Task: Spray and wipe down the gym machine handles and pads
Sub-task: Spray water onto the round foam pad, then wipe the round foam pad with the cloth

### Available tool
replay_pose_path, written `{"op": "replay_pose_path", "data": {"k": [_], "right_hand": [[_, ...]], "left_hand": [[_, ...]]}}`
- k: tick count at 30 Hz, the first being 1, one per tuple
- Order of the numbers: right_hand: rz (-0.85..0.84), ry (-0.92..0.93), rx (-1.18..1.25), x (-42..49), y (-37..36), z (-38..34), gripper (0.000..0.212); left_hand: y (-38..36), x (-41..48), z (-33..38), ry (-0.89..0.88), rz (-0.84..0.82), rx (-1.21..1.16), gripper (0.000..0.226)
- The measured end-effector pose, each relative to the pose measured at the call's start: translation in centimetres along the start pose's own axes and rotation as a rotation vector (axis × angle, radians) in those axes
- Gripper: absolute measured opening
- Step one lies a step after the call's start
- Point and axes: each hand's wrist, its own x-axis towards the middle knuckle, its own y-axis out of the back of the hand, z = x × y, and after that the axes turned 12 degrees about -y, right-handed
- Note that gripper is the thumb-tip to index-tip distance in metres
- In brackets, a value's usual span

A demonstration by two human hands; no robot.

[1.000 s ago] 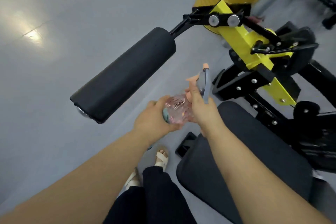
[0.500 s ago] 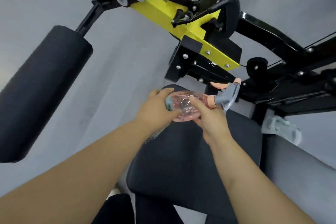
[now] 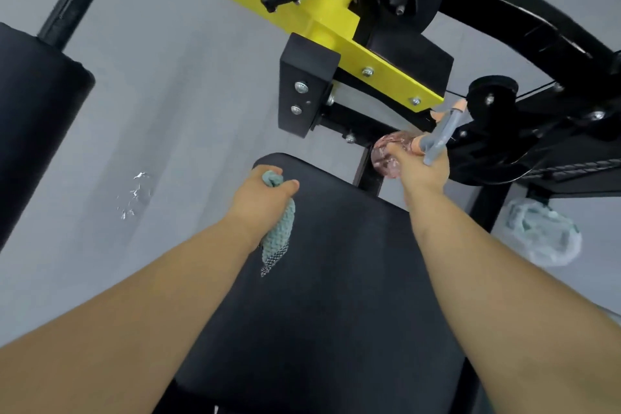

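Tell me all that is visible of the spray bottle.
The spray bottle has a clear pinkish body, plastic by its look, a grey trigger head and a peach tip. It is tilted, head pointing away from the person. The right hand grips it at the neck, past the far edge of the seat pad.

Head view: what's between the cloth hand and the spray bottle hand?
Only bare black seat pad lies between the left hand, gripping the cloth, and the right hand, gripping the spray bottle; head view.

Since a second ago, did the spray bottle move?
Yes. The spray bottle went right, from over the far edge of the seat pad to past its right corner.
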Motion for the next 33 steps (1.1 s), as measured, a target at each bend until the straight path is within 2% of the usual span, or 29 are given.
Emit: {"op": "replay_pose_path", "data": {"k": [9,13,18,22,24,27,28,30,33], "right_hand": [[-0.02,0.084,-0.097,-1.1,-0.7,1.2,0.053],[-0.024,0.053,-0.06,-1.3,-1.2,1.4,0.065],[-0.08,0.052,-0.067,-1.4,-1.3,1.7,0.064],[-0.08,0.06,-0.021,-3.3,-1.5,3.0,0.088],[-0.006,0.045,-0.02,-5.3,-2.0,4.0,0.08],[-0.007,0.064,0.124,-10.6,-2.8,5.0,0.045],[-0.062,0.047,0.174,-12.7,-3.1,5.0,0.032],[-0.335,-0.021,0.194,-16.9,-3.9,4.1,0.017],[-0.83,0.003,-0.05,-22.0,-5.7,2.4,0.03]], "left_hand": [[0.6,0.8,0.3,-0.004,0.015,0.002,0.028],[0.9,0.6,0.5,-0.009,0.0,-0.04,0.026],[1.8,0.2,0.8,-0.025,0.024,-0.095,0.026],[2.1,-0.3,1.0,0.013,0.064,-0.209,0.025],[2.2,-0.5,1.1,0.058,0.102,-0.304,0.022],[2.9,-1.0,0.8,0.083,0.161,-0.454,0.021],[3.2,-1.2,0.7,0.08,0.169,-0.49,0.022],[4.3,-1.9,0.6,0.05,0.159,-0.559,0.028],[7.3,-3.4,0.1,0.003,0.14,-0.732,0.03]]}}
